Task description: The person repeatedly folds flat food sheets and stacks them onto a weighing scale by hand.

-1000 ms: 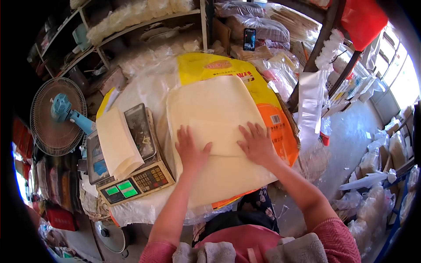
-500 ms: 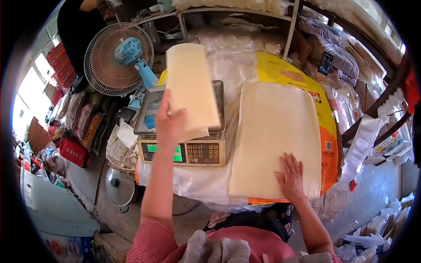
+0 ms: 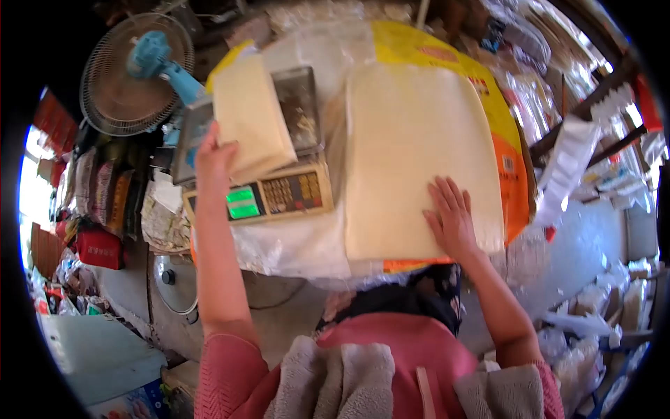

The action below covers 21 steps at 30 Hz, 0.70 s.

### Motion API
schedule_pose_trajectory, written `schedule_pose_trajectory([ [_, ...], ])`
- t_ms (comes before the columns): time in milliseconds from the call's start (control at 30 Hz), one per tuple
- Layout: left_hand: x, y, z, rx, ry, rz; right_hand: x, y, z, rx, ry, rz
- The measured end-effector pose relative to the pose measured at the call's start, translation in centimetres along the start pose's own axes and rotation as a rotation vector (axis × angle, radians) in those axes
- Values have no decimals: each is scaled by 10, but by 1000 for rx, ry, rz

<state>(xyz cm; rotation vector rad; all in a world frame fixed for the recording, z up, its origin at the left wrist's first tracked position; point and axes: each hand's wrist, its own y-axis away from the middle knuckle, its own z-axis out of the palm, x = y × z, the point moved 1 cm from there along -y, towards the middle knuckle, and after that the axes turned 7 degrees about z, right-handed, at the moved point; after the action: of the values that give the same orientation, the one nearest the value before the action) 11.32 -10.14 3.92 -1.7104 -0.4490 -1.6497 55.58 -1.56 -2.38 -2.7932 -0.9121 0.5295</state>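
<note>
My left hand grips the near left edge of a folded, cream-coloured thin sheet, its thumb on top. That folded piece lies over the left part of the metal pan of a digital scale; whether it rests fully on the pan I cannot tell. The scale's green display is lit, its digits unreadable. On the right, my right hand lies flat, fingers stretched, on the near right part of a large pile of the same cream sheets.
Yellow and orange printed sacking and clear plastic cover the table. A blue fan stands at the back left. Below the table's left side lies a glass pot lid. Plastic-wrapped bundles crowd the right.
The view has tilted and shifted, so the table sits higher and further left. My left hand has brought the folded sheet lower and leftward over the pan. My right hand stays on the pile.
</note>
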Motion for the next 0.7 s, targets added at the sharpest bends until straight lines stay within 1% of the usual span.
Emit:
schedule_pose_trajectory([
  [67, 2, 5, 6, 10, -73, -16, -7, -1, -2, 15, -5, 3],
  [133, 14, 10, 11, 65, -177, 23, -21, 0, -9, -96, -157, -53],
  [167, 21, 15, 15, 139, -371, 163, -30, -1, -13, -144, -237, -85],
  [233, 38, 39, 27, 285, -755, 454, -51, 6, -15, -123, -128, -305],
  [300, 45, 65, 42, 233, -760, 583, -69, 8, -14, -99, -110, -440],
  [367, 38, 91, 59, 184, -745, 741, -76, 7, -3, -74, -12, -488],
  [433, 30, 114, 78, 57, -771, 793, -84, 3, 5, -72, 90, -543],
  [500, 18, 132, 92, -12, -719, 745, -94, -3, 7, -85, 211, -593],
  [567, 11, 142, 101, -55, -720, 710, -103, -7, 18, 25, 200, -638],
  [633, 9, 149, 107, -81, -691, 699, -105, -10, 20, 75, 173, -674],
  [700, 8, 155, 113, -106, -635, 623, -105, -15, 19, 47, 159, -655],
])
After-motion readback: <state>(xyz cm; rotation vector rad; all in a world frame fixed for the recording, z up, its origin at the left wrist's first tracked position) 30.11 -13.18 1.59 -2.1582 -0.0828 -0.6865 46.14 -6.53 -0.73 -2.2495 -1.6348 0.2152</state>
